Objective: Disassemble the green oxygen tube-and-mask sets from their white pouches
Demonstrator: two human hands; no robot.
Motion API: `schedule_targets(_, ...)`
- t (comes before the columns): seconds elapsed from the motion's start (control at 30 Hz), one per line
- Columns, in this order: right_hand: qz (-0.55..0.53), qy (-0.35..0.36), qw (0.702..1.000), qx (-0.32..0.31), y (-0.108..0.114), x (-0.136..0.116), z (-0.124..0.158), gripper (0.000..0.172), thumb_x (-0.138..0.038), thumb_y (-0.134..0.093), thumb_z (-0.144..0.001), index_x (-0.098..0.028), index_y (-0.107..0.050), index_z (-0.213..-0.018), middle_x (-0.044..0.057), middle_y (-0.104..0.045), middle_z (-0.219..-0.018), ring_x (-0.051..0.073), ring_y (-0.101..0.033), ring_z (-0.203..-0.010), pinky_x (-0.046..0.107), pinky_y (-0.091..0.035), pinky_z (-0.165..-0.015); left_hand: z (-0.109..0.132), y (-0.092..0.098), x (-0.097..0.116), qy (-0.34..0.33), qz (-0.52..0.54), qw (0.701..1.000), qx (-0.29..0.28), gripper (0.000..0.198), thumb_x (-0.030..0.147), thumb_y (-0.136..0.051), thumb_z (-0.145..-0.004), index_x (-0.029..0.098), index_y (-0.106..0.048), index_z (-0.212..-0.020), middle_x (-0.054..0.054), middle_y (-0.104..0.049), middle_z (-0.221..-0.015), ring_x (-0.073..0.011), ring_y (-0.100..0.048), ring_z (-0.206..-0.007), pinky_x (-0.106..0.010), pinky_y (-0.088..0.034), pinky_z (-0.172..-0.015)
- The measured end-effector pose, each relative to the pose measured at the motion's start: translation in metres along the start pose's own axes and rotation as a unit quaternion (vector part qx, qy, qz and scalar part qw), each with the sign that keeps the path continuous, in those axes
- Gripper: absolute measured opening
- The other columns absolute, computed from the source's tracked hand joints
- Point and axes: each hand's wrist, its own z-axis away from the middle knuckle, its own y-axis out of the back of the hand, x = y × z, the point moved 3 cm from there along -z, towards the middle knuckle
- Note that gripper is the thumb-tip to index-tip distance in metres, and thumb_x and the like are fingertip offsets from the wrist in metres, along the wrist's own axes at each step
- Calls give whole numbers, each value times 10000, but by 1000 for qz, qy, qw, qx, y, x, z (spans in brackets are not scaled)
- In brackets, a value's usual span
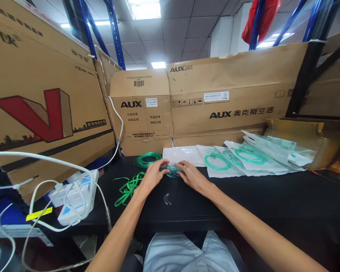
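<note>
Between my two hands, low over the black table, is a translucent green plastic piece (pixel 173 172), cupped and partly covered by my fingers. My left hand (pixel 155 172) has its thumb and fingertips closed on the left edge of the piece. From the other side, the fingers of my right hand (pixel 189 173) grip its right edge. Just behind my left hand sits a coil of green tubing (pixel 147 159). A loose bunch of green elastic bands (pixel 128 192) lies to the left of my left wrist. Nearer to me, small thin clear or metallic strips (pixel 167 199) rest on the tabletop.
White pouches with green tubing (pixel 245 156) are spread along the back right. A white packet (pixel 180 153) lies behind my hands. Cardboard panels (pixel 229 102) wall the back and left. A power strip with white cables (pixel 76 204) occupies the left edge of the black table (pixel 243 200).
</note>
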Motion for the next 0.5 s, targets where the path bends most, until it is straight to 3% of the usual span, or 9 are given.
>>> schedule_targets(0.33,4,-6,1000,24,8,-10,-1,388,-333,-619,-1009,-208,-596,-1376,120,-610,-1408,279,-616,-1247,540,-497,-1060,2,-4,4,-46,-85,995,1,311,272,-561,-998,271,-682,-1284,-64,-677,-1221,-259,-596,-1178,-461,-392,-1124)
schedule_targets(0.43,15,-27,997,75,33,-15,7,363,-336,-590,-1021,-213,-620,-1361,120,-617,-1415,270,-608,-1271,523,-481,-1085,1,-5,3,-54,-94,994,4,313,289,-558,-1000,273,-672,-1291,-59,-674,-1221,-254,-595,-1161,-456,-396,-1116)
schedule_targets(0.5,26,-52,991,118,67,-10,26,285,-341,-567,-1029,-224,-692,-1256,91,-696,-1290,228,-667,-1164,447,-517,-1045,1,-5,2,-54,-95,994,12,337,300,-553,-1003,280,-641,-1328,-56,-662,-1255,-252,-590,-1184,-465,-369,-1145)
